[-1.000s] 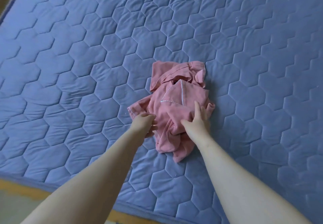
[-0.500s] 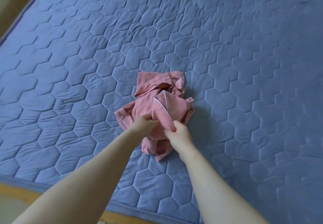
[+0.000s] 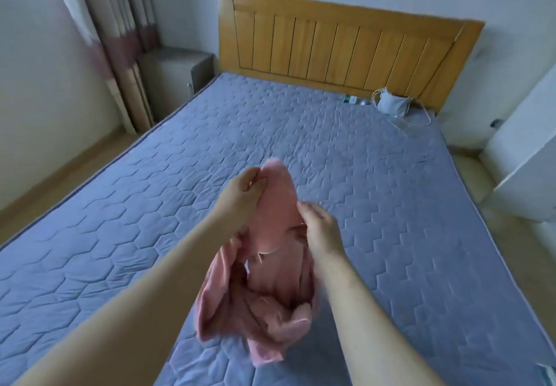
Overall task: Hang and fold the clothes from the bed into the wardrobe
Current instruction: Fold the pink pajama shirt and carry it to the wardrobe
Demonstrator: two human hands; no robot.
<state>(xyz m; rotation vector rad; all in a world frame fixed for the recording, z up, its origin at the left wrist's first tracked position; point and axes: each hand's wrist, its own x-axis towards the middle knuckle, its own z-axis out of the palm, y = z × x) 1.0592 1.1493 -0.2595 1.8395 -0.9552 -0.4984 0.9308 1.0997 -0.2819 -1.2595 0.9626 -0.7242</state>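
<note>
A crumpled pink garment (image 3: 270, 295) with thin white piping hangs in the air above the blue quilted bed (image 3: 150, 220). My left hand (image 3: 243, 193) grips its top edge, with a fold of cloth standing up beside the fingers. My right hand (image 3: 319, 229) grips the cloth a little lower and to the right. The rest of the garment droops in loose folds between my forearms. No wardrobe is clearly in view.
A wooden headboard (image 3: 346, 45) stands at the far end of the bed. Near it lie a grey pouch with white cords (image 3: 392, 104) and a small bottle (image 3: 353, 100). A curtain (image 3: 120, 39) and grey nightstand (image 3: 174, 75) stand at the left, white furniture (image 3: 529, 150) at the right.
Both hands have lifted the pink garment off the bed, where it lay bunched before. My view has tilted up, bringing the headboard and the room into sight.
</note>
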